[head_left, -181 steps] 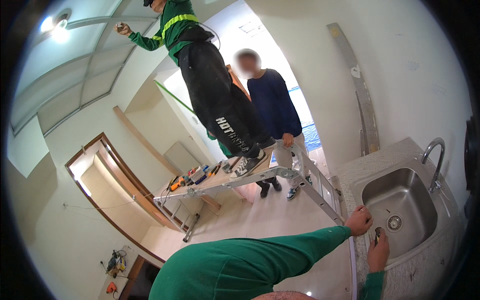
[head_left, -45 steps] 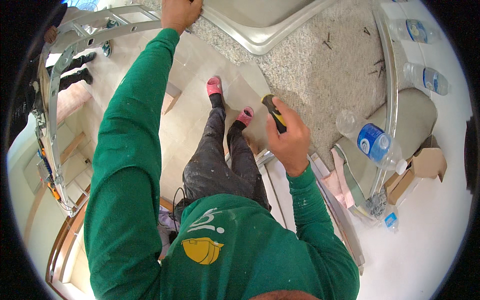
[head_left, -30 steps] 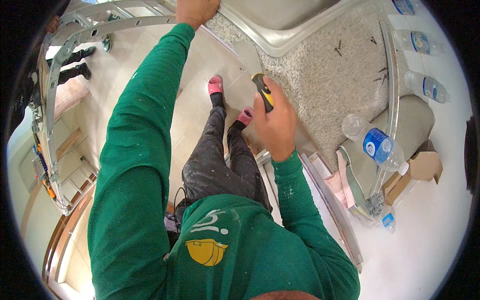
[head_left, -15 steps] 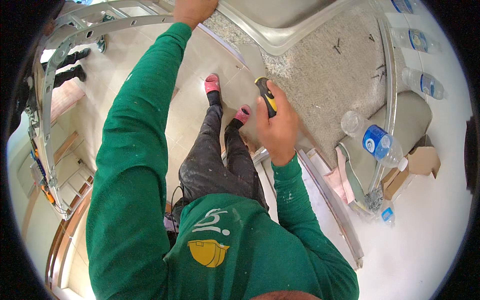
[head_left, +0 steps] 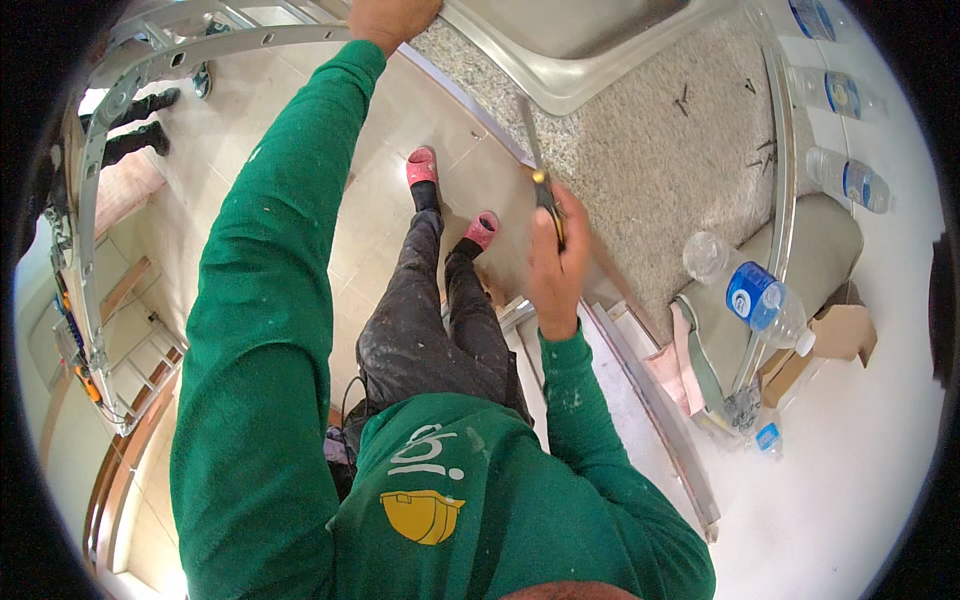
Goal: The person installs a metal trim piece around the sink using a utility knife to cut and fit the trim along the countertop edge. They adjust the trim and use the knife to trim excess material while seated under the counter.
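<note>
My right hand (head_left: 560,250) is closed round the black and yellow handle of a putty knife (head_left: 541,185). Its grey blade points away from me, seen nearly edge-on, beside the front edge of the speckled stone countertop (head_left: 640,200). At the top of the view, my left hand (head_left: 392,20) is by the near left corner of the stainless steel sink (head_left: 545,85). The picture's edge cuts off its fingers, so whether it grips anything is hidden.
Several dark screws (head_left: 681,98) lie on the countertop. Along its right side are a metal strip (head_left: 783,150), plastic water bottles (head_left: 765,300), a rolled greenish mat (head_left: 825,235) and torn cardboard (head_left: 843,333). At left stands an aluminium ladder (head_left: 95,190), with another person's legs (head_left: 135,143) beyond.
My right hand has turned the putty knife, so its blade now shows narrow instead of broad, and has shifted slightly toward me. My left hand stays almost in place.
</note>
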Available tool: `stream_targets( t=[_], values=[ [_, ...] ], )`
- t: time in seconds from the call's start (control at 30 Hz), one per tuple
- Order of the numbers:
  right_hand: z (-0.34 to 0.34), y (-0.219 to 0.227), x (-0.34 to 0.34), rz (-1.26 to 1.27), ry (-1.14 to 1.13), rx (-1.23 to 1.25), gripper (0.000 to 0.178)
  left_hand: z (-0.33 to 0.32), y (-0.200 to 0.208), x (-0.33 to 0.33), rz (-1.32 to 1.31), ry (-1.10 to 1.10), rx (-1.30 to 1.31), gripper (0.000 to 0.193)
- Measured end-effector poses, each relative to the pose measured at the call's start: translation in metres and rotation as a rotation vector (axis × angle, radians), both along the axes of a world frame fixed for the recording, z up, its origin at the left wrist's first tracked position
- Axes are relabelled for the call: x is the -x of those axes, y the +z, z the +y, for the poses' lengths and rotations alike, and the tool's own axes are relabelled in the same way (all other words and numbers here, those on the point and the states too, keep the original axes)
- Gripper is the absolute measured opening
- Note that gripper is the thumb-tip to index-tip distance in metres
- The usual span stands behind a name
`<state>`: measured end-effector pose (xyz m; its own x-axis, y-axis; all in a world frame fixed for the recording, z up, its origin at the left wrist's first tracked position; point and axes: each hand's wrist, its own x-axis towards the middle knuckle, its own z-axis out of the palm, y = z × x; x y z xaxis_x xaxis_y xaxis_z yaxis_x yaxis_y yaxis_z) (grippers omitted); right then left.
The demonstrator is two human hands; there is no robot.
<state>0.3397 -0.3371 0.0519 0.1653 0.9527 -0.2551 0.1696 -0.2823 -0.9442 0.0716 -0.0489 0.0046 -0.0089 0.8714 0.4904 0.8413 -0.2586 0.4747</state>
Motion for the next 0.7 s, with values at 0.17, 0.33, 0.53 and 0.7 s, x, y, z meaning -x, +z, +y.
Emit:
stream_targets(
  t=[0.17,0.33,0.53,0.7],
  values=[
    [0.002,-0.002,0.019,0.237,-0.108,0.060,0.041,0.001,-0.004,0.001,-0.010,0.005,0.021,0.036],
    [0.000,0.010,0.030,0.268,-0.159,0.123,0.040,-0.002,0.002,0.002,-0.030,-0.016,0.047,0.036],
    [0.019,0.007,0.028,0.012,-0.005,-0.011,0.041,0.002,-0.005,0.000,0.010,0.008,-0.085,0.038],
    [0.010,0.023,0.012,-0.232,0.122,-0.108,0.042,0.001,0.002,0.002,-0.010,-0.035,-0.044,0.039]
  ],
)
